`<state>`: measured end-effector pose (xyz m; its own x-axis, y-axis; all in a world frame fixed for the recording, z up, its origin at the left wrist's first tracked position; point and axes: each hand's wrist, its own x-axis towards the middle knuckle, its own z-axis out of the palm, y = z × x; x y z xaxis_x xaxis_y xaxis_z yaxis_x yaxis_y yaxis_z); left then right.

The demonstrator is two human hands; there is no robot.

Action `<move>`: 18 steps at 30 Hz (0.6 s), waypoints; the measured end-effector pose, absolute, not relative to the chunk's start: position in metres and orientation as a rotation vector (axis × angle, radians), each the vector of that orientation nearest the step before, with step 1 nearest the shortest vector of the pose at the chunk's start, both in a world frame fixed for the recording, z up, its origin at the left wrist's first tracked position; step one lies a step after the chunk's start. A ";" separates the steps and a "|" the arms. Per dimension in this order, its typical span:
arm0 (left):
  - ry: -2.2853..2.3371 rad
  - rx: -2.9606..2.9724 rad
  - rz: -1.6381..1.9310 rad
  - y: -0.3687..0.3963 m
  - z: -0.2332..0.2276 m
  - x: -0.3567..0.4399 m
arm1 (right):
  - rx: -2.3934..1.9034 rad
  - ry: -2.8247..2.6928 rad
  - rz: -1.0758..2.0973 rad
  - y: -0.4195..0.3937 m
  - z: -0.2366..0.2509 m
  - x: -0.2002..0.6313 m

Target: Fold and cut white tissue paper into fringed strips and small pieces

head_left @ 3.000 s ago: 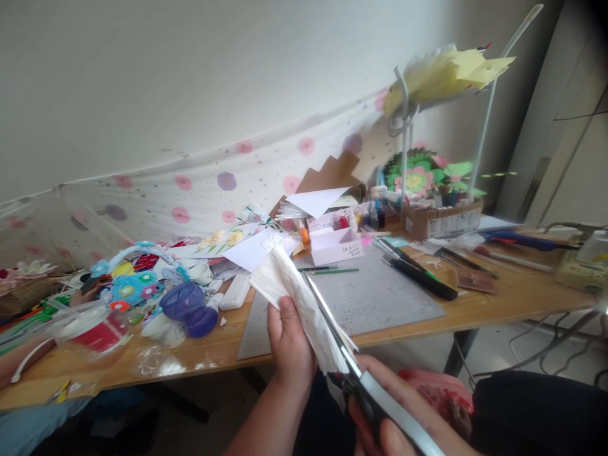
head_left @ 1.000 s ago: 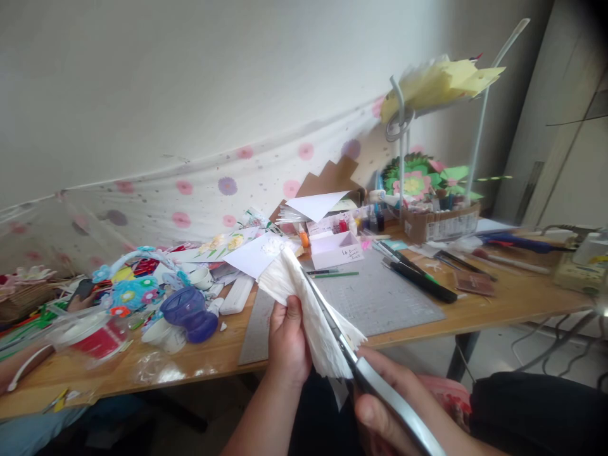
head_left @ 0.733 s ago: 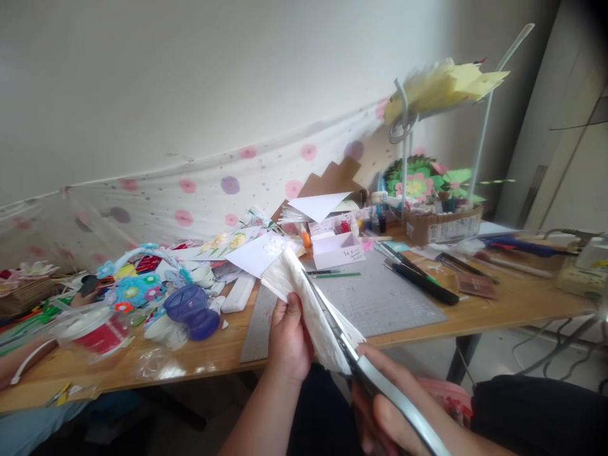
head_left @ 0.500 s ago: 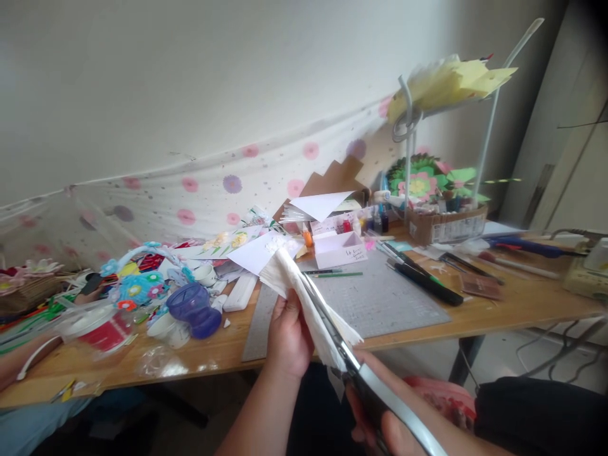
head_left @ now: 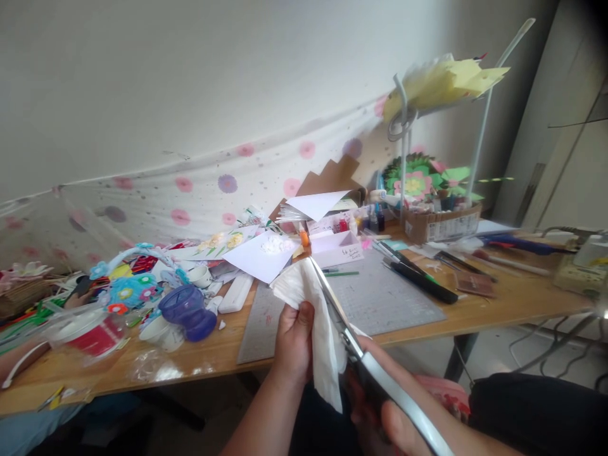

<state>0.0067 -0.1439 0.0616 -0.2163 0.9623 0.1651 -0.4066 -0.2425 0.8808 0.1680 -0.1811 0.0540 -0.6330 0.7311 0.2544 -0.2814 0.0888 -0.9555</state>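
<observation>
My left hand (head_left: pixel 295 335) pinches a folded piece of thin white paper (head_left: pixel 304 285), thumb on top. The paper's layered edge fans out above the thumb, and a long flap hangs below the fingers. My right hand (head_left: pixel 380 392) grips large scissors (head_left: pixel 354 354) with dark and silver handles. Their blades point up and away, lying along the right side of the paper; whether the blades are fully closed I cannot tell. Both hands are in front of the table's near edge, over my lap.
A grey cutting mat (head_left: pixel 399 310) lies on the wooden table, with a black-handled knife (head_left: pixel 422 282) on it. Left stand a purple cup (head_left: pixel 187 313), a red-and-white tub (head_left: pixel 90 332) and a flower-covered basket (head_left: pixel 137 278). Behind is a white box (head_left: pixel 335 250). Another person's arm (head_left: pixel 23 364) rests far left.
The paper has turned and opened out, its flap now hanging lower beside my left hand. The scissors' tip sits at the paper's upper right edge. The view has shifted slightly.
</observation>
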 end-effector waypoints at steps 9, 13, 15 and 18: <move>0.932 0.689 1.670 -0.145 0.056 0.020 | -0.554 -1.469 1.593 -0.182 0.046 0.161; 0.923 0.657 1.680 -0.147 0.060 0.023 | -0.635 -1.457 1.598 -0.183 0.043 0.163; 0.911 0.659 1.689 -0.147 0.060 0.021 | -0.643 -1.483 1.651 -0.182 0.042 0.163; 0.882 0.666 1.712 -0.145 0.055 0.014 | -0.530 -1.513 1.682 -0.178 0.046 0.164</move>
